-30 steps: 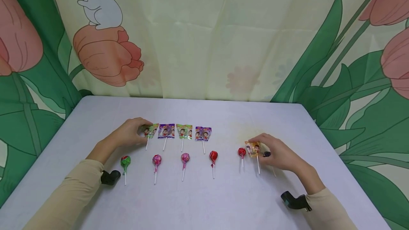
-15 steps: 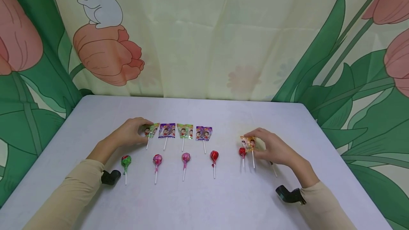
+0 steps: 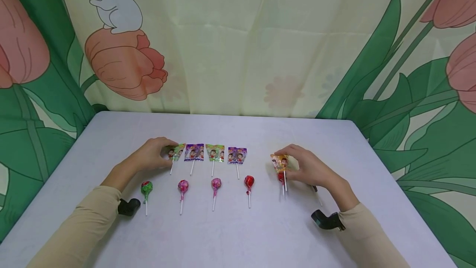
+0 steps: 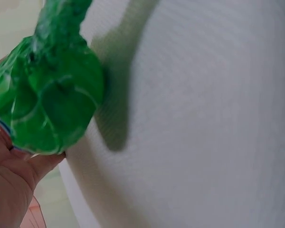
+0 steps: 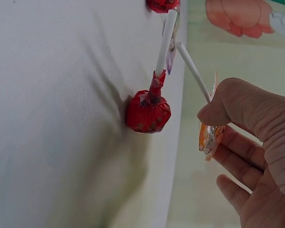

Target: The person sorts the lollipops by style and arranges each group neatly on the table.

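At the left end of the back row, my left hand grips the edge of a flat lollipop in a green wrapper. My right hand pinches a flat lollipop in an orange wrapper between thumb and fingers, its white stick pointing toward me. In the head view it overlaps a round red lollipop on the table; the right wrist view shows the orange wrapper held apart from that red ball. A round green lollipop hides part of the left hand in the left wrist view.
Purple, green and purple flat lollipops continue the back row. In front lie round green, pink, pink and red ones. A dark lollipop sits partly behind the right hand. A printed curtain hangs behind.
My right hand has moved left and slightly away from me with the orange lollipop, now over the round red one. The left hand has stayed in place.
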Demonstrator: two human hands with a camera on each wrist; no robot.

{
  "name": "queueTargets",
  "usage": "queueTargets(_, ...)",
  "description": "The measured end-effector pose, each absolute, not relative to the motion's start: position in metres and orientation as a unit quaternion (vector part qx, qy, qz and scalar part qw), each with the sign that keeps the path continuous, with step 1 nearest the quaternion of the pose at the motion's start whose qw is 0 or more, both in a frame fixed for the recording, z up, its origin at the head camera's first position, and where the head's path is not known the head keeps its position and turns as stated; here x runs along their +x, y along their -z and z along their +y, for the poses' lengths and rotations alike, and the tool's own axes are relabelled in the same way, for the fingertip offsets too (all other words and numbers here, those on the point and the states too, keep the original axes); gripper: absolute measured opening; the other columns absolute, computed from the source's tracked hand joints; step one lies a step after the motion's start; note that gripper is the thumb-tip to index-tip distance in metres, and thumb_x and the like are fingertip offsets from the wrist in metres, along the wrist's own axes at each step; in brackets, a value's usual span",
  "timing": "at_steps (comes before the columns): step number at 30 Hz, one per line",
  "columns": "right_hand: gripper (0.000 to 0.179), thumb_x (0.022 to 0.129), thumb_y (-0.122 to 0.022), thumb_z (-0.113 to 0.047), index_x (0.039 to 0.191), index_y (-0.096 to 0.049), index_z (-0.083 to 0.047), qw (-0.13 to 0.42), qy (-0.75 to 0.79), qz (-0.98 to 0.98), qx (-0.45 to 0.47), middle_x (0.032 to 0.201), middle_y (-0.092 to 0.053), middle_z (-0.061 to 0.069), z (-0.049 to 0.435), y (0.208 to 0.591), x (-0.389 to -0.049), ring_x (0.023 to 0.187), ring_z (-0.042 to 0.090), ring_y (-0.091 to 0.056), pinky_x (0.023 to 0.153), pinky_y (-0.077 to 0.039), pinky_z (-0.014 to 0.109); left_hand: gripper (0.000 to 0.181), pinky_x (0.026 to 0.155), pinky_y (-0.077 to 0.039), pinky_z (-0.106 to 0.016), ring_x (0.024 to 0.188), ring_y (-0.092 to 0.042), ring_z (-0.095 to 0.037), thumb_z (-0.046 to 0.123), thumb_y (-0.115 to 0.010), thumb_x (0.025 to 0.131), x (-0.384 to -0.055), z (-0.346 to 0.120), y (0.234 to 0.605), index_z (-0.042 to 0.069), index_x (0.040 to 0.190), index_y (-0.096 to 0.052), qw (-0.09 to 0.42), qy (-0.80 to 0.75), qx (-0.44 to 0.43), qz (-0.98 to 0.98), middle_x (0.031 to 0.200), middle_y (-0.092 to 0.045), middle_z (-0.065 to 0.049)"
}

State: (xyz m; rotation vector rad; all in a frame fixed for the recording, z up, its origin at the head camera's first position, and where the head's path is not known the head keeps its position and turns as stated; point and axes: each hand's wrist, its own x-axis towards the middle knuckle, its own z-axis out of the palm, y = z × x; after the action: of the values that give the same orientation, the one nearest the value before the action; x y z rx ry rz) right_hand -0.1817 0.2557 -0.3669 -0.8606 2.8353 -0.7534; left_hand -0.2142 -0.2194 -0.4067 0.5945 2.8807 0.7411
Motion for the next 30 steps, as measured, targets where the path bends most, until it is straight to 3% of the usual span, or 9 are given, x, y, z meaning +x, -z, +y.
queueTargets(30,0.052,0.082,-0.075,-0.003,0.133,-0.065,-0.006,0.059,0.247,0.924,-0.286,0.128,-0.064,0.009,0.218,0.377,-0.206,0.118,0.028,-0.058,0.1,-0.053,0.05,0.061,0.109,-0.043,-0.062,0.124,-0.057,-0.042,0.015,-0.084,0.08,-0.217,-0.221,0.411,-0.004,0.133,-0.063,0.059,-0.24,0.188,0.951,0.13,-0.065,-0.021)
